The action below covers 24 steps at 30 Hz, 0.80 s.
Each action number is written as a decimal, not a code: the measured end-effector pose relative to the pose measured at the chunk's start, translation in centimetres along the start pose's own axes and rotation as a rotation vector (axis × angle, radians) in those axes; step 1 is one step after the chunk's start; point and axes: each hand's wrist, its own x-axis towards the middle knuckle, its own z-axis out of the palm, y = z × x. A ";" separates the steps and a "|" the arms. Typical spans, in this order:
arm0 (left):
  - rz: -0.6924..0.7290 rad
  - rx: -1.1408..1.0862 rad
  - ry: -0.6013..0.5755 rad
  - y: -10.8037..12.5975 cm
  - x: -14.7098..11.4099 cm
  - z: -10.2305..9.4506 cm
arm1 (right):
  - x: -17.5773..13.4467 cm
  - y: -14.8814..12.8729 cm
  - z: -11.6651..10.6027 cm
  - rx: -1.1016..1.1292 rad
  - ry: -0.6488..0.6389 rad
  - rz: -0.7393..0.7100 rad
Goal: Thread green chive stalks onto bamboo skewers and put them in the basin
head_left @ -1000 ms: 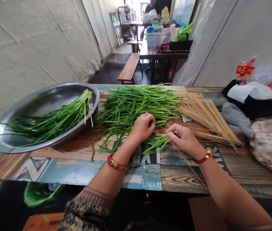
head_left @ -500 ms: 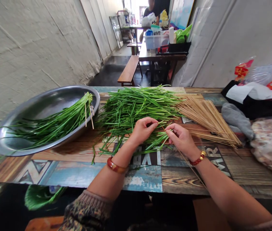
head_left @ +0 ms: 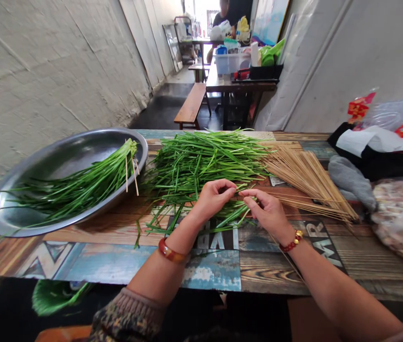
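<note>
Over the near edge of a pile of garlic chives (head_left: 205, 161), my left hand (head_left: 216, 198) pinches the end of a chive between thumb and fingertips. My right hand (head_left: 268, 211) is just beside it, the fingertips almost meeting. It is closed around a thin bamboo skewer (head_left: 292, 263), whose tail slants down past my wrist toward the table's front edge. Pale chive ends show by the right fingertips; the skewer's tip is hidden. Many loose bamboo skewers (head_left: 304, 175) lie fanned out to the right of the pile.
A steel basin (head_left: 76, 152) at left holds a bunch of chives (head_left: 91, 180) with skewers through its stem ends. At right lie a grey bag (head_left: 351, 178), a clear bag of pale pieces (head_left: 401, 213) and a black cloth (head_left: 383, 154). Beyond are a bench (head_left: 191, 104) and a person.
My right hand has shifted slightly left and down, its fingertips closing in on my left fingertips. The left hand sits a little lower. The view has tilted slightly.
</note>
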 end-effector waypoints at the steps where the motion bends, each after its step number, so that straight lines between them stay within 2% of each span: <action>1: -0.003 -0.002 -0.001 0.0 0.0 0.0 | 0.0 -0.1 0.0 -0.004 -0.001 -0.001; 12: -0.027 -0.073 -0.051 -0.4 0.0 0.1 | 0.1 0.2 0.1 -0.004 0.010 -0.006; 24: -0.059 -0.176 -0.033 -0.2 -0.1 0.1 | 0.1 0.3 0.1 -0.012 0.022 -0.060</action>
